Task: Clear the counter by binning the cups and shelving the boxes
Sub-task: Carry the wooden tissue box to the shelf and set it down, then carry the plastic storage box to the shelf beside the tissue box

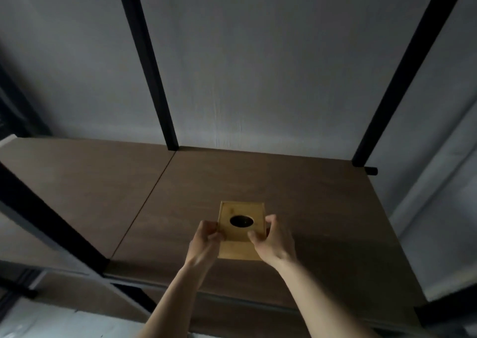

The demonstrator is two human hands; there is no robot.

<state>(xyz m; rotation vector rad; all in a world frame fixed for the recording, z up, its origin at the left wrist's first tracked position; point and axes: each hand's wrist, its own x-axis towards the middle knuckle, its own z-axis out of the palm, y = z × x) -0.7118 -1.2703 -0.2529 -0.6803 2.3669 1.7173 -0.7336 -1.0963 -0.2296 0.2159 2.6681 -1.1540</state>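
Note:
A light wooden box (238, 212) with a dark oval hole in its top sits on the brown wooden shelf board (296, 195), near the shelf's front middle. My left hand (205, 242) grips the box's left side. On the box's right side, my right hand (275, 239) holds it with the thumb laid on the top face. Both arms reach up from the bottom of the view. No cups are in view.
Black metal uprights (147, 61) (402, 79) rise from the shelf's back edge against a pale grey wall. Another black post (51, 221) crosses at the front left. A lower shelf board (85, 293) shows below. A seam splits the shelf into two panels.

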